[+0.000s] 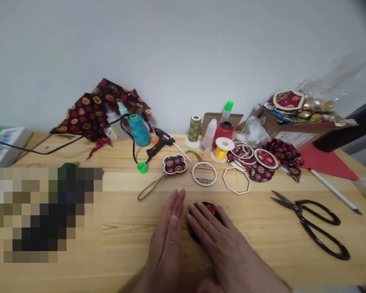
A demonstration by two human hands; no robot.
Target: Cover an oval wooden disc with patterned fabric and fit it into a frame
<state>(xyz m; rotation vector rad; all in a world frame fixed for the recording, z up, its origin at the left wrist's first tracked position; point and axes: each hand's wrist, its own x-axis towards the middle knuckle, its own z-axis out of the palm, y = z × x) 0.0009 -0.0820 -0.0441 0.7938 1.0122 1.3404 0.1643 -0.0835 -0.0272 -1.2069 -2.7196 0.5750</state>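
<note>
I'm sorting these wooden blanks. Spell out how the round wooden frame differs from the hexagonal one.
The round frame is a broad ring with lattice fretwork inside. The hexagonal frame is a thin, plain, six-sided outline, open in the middle. Both are pale bare wood, lying flat on the table.
</note>
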